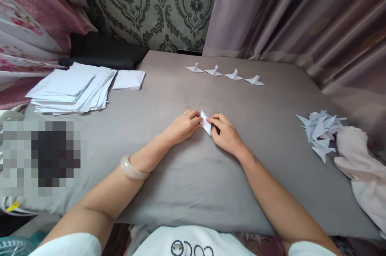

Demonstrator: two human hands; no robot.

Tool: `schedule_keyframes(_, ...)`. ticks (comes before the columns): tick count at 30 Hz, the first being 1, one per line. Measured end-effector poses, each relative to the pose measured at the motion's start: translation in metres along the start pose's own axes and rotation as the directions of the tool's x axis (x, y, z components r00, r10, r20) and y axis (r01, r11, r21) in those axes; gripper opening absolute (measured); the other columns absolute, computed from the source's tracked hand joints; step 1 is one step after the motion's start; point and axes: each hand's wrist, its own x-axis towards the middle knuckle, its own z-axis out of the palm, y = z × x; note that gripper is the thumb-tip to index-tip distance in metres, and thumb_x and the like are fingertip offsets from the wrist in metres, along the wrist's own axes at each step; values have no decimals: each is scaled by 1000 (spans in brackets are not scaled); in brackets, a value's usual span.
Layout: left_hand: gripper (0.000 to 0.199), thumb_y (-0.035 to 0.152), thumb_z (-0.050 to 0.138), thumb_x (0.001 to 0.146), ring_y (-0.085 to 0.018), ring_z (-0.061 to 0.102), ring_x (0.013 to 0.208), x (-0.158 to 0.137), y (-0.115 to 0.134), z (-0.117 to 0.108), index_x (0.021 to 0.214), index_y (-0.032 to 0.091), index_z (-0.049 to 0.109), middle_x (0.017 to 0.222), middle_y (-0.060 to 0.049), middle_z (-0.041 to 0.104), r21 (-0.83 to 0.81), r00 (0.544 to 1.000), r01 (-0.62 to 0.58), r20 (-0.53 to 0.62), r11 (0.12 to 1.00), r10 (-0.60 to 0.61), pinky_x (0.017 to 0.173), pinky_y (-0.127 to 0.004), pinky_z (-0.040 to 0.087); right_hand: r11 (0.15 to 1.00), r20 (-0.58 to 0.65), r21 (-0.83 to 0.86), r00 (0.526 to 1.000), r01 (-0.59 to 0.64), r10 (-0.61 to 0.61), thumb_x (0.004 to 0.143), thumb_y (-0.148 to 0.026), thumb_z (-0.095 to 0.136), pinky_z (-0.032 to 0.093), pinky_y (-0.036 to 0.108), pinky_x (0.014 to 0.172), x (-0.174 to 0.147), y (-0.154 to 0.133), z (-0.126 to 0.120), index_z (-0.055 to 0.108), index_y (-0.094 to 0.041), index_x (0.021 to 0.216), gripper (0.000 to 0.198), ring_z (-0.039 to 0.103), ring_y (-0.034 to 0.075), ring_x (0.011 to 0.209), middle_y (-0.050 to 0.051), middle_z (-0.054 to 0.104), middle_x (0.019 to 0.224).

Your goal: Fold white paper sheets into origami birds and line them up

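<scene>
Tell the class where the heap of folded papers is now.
In the head view, the heap of folded papers lies on the right of the grey cloth, beside the pale pink fabric and right of the right hand.

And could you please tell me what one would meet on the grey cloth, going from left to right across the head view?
Large stack of white paper sheets, smaller stack of white paper, left hand, folded white paper, right hand, heap of folded paper birds, pale pink cloth.
</scene>
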Motion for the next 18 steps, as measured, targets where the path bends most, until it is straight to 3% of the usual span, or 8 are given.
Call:
schedule_keyframes(6,38,27,28,100,-20,54,90,4,5,-3,104,13,63,103,-13,62,84,1000,-2,3,997,1,81,-33,46,989,74,142,996,45,-56,78,-9,47,48,33,88,1,6,-8,62,-23,117,44,58,18,102,7,59,113)
schedule_keyframes(11,36,27,31,99,-20,53,89,6,1,0,100,13,64,99,-12,63,0,996,54,-76,999,-54,82,-32,46,980,49,191,996,57,-68,81,-21,58,47,34,90,3,9,-5,63,-24,115,34,59,17,98,7,60,113)
schedule_keyframes(15,29,28,40,95,-20,54,92,8,1,-4,90,15,65,97,-11,63,-203,961,126,-218,971,-170,86,-34,43,967,-31,253,1000,8,0,86,-31,54,50,31,79,6,0,-6,68,-22,97,20,61,16,88,6,64,103)
schedule_keyframes(18,26,33,46,90,-17,55,79,8,13,-10,82,15,63,83,-6,63,-528,884,254,-213,810,-416,74,-29,44,938,-111,345,993,-6,48,88,-36,51,50,26,67,8,-18,-9,69,-20,89,24,62,16,84,7,66,96)
